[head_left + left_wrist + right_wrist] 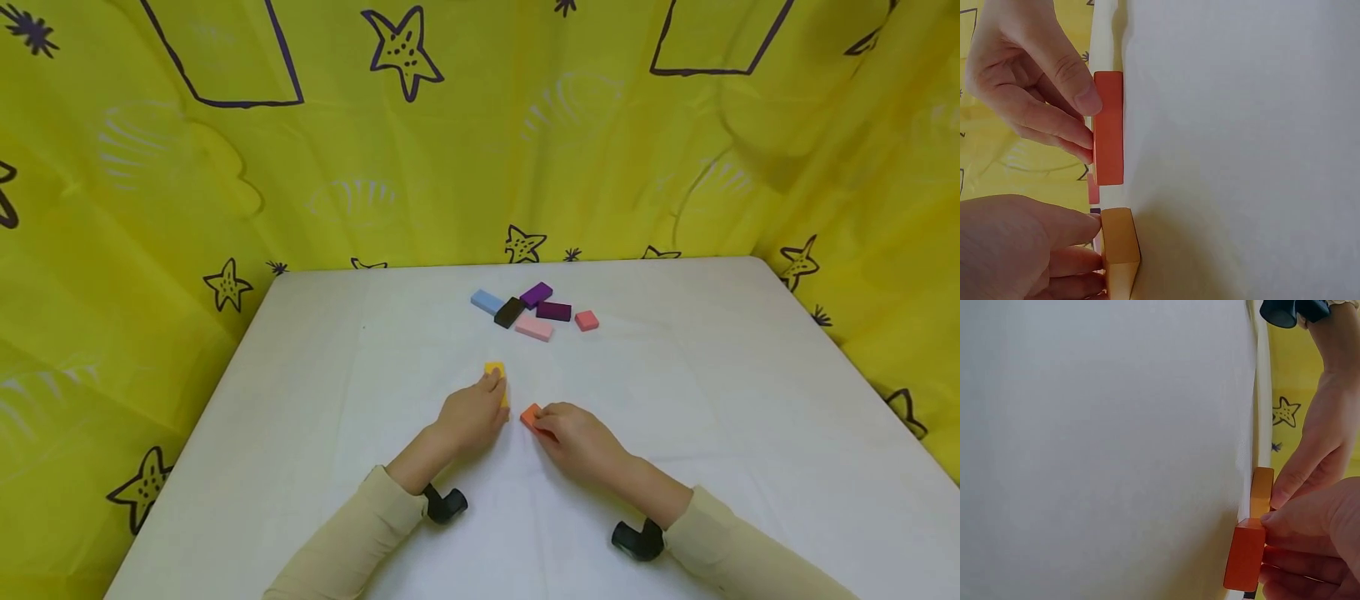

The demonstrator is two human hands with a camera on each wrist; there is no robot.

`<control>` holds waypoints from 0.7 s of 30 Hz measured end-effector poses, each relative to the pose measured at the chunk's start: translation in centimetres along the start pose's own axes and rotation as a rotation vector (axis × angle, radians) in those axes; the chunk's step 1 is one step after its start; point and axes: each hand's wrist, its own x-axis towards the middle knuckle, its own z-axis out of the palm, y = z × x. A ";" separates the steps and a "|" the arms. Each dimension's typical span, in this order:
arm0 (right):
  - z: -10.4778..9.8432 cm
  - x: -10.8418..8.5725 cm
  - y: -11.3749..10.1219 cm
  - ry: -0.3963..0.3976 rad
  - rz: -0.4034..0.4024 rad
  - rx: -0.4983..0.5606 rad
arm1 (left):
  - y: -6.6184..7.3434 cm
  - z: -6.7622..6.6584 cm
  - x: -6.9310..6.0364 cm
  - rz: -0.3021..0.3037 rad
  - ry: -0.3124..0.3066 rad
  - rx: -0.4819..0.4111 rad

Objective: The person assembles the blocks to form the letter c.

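Observation:
Near the middle of the table, the left hand (474,417) pinches a yellow-orange block (495,367) between thumb and fingers; in the left wrist view the block (1120,240) has its narrow sides toward the camera. Just to its right, the right hand (583,442) has its thumb and fingers on an orange-red block (529,416). The left wrist view shows the right thumb and fingertips at that block's (1109,131) side. A small gap separates the two blocks in the head view. The fingers partly cover both blocks.
Farther back on the white table (360,375) lie a light blue block (487,302), a black block (509,312), a purple block (536,294), a dark purple block (553,311), a pink block (534,327) and a coral block (587,321). A yellow curtain (465,167) stands behind.

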 end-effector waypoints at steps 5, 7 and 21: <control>-0.1 -0.7 -0.4 0.013 -0.007 0.005 | 0.5 0.1 -0.3 -0.006 -0.005 0.002; -0.2 -0.9 -0.5 0.004 -0.005 0.010 | 0.6 0.1 -0.3 -0.009 -0.008 0.004; 0.0 -1.7 -1.0 0.002 -0.039 0.046 | 1.2 0.3 -0.5 -0.035 -0.005 -0.002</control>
